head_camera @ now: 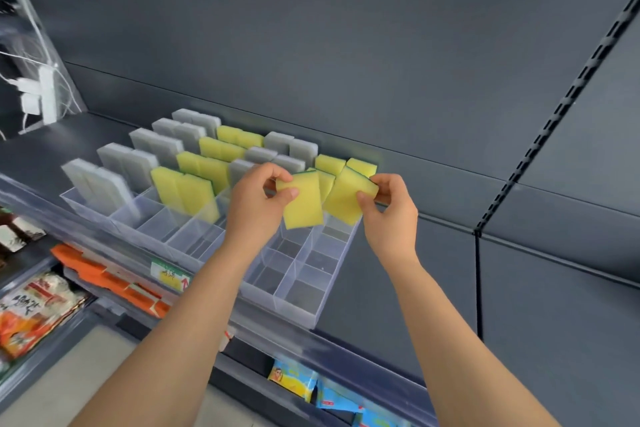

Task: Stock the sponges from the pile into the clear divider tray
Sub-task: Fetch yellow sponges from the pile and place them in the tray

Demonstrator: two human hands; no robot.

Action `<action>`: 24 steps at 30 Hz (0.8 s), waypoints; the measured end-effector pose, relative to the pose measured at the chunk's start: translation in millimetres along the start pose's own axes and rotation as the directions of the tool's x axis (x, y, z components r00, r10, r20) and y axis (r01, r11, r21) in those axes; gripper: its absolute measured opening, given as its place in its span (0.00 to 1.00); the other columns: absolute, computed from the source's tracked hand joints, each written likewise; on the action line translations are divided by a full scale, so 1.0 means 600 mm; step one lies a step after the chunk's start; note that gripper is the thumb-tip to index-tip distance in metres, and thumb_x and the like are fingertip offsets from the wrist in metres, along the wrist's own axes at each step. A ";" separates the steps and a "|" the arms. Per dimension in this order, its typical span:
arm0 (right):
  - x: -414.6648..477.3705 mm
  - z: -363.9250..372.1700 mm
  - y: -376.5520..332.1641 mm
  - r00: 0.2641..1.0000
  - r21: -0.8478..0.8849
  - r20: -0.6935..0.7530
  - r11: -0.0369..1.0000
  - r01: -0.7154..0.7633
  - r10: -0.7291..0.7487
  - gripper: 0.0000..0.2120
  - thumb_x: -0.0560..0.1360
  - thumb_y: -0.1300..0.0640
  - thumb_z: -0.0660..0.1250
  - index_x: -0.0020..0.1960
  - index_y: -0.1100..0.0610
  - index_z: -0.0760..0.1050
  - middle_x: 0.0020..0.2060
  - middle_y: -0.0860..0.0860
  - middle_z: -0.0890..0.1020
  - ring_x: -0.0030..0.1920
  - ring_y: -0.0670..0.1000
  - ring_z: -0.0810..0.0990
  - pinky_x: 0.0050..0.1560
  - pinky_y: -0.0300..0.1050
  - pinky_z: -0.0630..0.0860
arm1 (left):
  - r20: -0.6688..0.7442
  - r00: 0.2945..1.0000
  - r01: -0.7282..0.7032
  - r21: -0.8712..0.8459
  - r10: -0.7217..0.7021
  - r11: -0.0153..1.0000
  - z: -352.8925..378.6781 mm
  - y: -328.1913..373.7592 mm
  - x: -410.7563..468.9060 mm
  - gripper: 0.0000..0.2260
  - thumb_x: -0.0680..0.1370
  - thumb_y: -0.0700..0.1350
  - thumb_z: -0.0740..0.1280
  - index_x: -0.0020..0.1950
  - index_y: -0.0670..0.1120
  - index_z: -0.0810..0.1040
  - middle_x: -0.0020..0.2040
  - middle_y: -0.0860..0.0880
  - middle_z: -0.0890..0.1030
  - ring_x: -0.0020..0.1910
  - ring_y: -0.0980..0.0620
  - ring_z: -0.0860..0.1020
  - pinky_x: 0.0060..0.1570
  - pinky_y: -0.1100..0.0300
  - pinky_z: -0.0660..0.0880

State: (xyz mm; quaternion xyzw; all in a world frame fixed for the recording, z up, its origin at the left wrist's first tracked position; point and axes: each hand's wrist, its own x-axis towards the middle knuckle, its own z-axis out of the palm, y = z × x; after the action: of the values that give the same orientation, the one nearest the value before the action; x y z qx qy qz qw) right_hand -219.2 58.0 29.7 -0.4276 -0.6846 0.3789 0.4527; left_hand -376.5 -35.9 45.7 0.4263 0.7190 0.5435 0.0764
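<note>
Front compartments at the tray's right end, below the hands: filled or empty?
Empty. The tray shows only bare clear floors and dividers in its near cells; yellow sponges stand only farther back.

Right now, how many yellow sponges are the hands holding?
2: the left sponge in the left hand, the right sponge in the right hand; others may hide behind.

This is a shop. Grey metal shelves (433, 288) hold goods in rows. A price tag (169, 276) sits below the left grip (258, 208), with food packets (38, 305) lower down.
</note>
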 end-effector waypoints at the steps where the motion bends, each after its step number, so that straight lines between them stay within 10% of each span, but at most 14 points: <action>1: 0.003 0.004 0.004 1.000 -0.011 0.004 1.000 -0.010 0.010 0.09 0.75 0.61 0.67 0.54 0.53 0.72 0.46 0.44 0.78 0.49 0.46 0.76 0.47 0.38 0.71 | 0.007 1.000 -0.013 0.013 0.013 1.000 0.002 -0.004 0.008 0.07 0.72 0.40 0.71 0.43 0.50 0.75 0.43 0.55 0.77 0.42 0.57 0.74 0.41 0.67 0.70; 9: 0.005 0.040 0.038 0.997 -0.165 0.011 0.983 -0.078 0.081 0.09 0.75 0.61 0.66 0.55 0.54 0.73 0.45 0.46 0.77 0.47 0.49 0.76 0.46 0.38 0.69 | 0.099 0.984 -0.159 0.101 0.149 0.982 0.013 -0.029 0.052 0.06 0.72 0.38 0.71 0.46 0.45 0.77 0.45 0.53 0.76 0.41 0.62 0.72 0.39 0.76 0.67; 24: -0.006 0.077 0.062 0.998 -0.528 0.003 0.848 -0.045 0.055 0.11 0.77 0.62 0.64 0.58 0.56 0.74 0.53 0.51 0.79 0.52 0.53 0.77 0.47 0.42 0.71 | 0.412 0.883 -0.341 0.232 0.225 0.911 0.014 -0.048 0.104 0.12 0.75 0.40 0.68 0.58 0.47 0.78 0.57 0.50 0.76 0.51 0.48 0.74 0.54 0.54 0.71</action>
State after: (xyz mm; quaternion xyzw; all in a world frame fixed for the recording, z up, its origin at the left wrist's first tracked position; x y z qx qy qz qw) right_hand -252.8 61.3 -19.2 -0.5496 -0.7550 0.1919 0.3018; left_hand -426.0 12.2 39.9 0.6306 0.6934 0.3423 0.0669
